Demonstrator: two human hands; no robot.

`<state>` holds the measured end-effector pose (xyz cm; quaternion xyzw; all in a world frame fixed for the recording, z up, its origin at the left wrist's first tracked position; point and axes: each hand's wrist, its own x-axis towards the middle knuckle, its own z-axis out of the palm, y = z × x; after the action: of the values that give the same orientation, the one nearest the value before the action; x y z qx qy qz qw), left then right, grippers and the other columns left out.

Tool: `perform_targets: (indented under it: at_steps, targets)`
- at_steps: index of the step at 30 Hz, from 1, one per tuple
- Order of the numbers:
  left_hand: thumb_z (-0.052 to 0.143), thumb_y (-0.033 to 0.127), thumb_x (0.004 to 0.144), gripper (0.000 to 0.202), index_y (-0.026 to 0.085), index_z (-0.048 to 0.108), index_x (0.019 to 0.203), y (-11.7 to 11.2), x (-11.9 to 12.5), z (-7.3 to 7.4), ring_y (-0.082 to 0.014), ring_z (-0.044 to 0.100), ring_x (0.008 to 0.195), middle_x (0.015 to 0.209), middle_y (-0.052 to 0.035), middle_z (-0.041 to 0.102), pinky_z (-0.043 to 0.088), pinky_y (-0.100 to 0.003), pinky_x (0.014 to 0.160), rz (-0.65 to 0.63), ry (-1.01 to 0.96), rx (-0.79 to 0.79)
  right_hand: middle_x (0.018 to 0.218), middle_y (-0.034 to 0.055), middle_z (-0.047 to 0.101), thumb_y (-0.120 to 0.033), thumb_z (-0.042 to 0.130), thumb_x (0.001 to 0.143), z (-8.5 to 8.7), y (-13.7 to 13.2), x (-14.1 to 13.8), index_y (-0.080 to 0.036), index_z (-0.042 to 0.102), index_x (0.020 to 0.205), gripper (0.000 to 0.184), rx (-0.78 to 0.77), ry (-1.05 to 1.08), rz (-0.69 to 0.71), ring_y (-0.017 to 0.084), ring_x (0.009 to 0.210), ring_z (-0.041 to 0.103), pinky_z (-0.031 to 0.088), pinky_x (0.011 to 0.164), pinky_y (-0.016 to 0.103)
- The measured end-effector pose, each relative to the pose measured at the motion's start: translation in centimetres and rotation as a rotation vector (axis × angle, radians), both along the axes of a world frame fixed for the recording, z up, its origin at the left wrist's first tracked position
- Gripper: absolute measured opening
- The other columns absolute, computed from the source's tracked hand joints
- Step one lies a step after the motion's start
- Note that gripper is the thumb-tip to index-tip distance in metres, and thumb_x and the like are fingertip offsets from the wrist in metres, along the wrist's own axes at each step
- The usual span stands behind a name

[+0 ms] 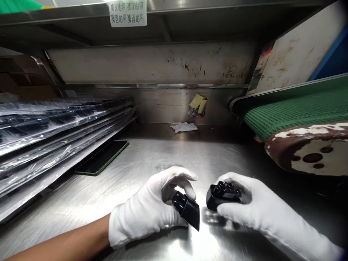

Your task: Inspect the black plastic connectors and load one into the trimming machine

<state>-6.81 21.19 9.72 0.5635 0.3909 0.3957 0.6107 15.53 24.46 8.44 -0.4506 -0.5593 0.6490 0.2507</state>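
Note:
Both my hands wear white gloves and rest low on a steel worktable. My left hand is closed round a black plastic part with round sockets at one end, tilted toward the right. My right hand grips a second black plastic part with several round sockets on top. The two parts sit a few centimetres apart, just above the table surface.
A stack of clear-wrapped black trays leans along the left. A dark phone lies beside it. A green conveyor belt with a worn roller end stands at right. Crumpled paper and a yellow scrap lie at the back wall.

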Motion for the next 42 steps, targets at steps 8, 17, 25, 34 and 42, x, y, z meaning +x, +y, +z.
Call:
perform_targets:
  at_steps: [8, 17, 25, 34, 42]
  targets:
    - [0.084, 0.005, 0.058, 0.069, 0.023, 0.048, 0.114, 0.3, 0.1, 0.1, -0.0169, 0.064, 0.079, 0.090, 0.0004, 0.067, 0.051, -0.032, 0.074, 0.006, 0.056, -0.166, 0.060, -0.0026, 0.055, -0.027, 0.063, 0.085, 0.9, -0.2, 0.6, -0.013, 0.062, 0.082, 0.015, -0.021, 0.091, 0.114, 0.006, 0.048, 0.046, 0.030, 0.045, 0.018]
    - [0.065, 0.006, 0.060, 0.070, 0.024, 0.041, 0.123, 0.0, 0.1, 1.6, -0.0241, 0.061, 0.094, 0.109, -0.0071, 0.063, 0.047, -0.036, 0.075, 0.032, 0.101, -0.361, 0.053, 0.0002, 0.058, -0.038, 0.063, 0.085, -0.1, -0.5, 0.8, -0.014, 0.066, 0.068, 0.029, -0.356, 0.360, -0.168, 0.007, 0.044, 0.051, 0.041, 0.045, 0.015]
    - [0.064, 0.011, 0.073, 0.047, 0.017, 0.045, 0.115, 0.7, 0.5, -0.1, -0.0199, 0.060, 0.083, 0.098, -0.0068, 0.060, 0.048, -0.030, 0.067, -0.002, -0.061, -0.334, 0.062, 0.0015, 0.058, -0.033, 0.061, 0.086, 0.1, -0.6, 0.4, -0.013, 0.063, 0.067, 0.028, -0.394, 0.431, -0.134, 0.006, 0.050, 0.052, 0.042, 0.045, 0.012]
    - [0.075, 0.014, 0.069, 0.024, 0.012, 0.063, 0.090, 0.4, 0.8, -0.1, -0.0162, 0.060, 0.074, 0.083, -0.0041, 0.066, 0.043, -0.025, 0.064, 0.100, 0.174, -0.148, 0.070, 0.0004, 0.065, -0.028, 0.074, 0.071, 0.1, -0.7, 0.1, -0.018, 0.066, 0.099, 0.030, 0.144, -0.063, -0.223, 0.012, 0.055, 0.055, 0.042, 0.046, 0.021]
    - [0.076, 0.013, 0.063, 0.020, 0.012, 0.064, 0.078, 0.0, 1.3, 0.2, -0.0110, 0.050, 0.062, 0.070, 0.0010, 0.057, 0.041, -0.022, 0.055, 0.244, 0.345, -0.036, 0.078, 0.0033, 0.072, -0.019, 0.064, 0.066, -1.3, -0.9, 0.3, -0.022, 0.074, 0.099, 0.035, 0.565, -0.324, -0.131, 0.022, 0.064, 0.065, 0.050, 0.059, 0.032]
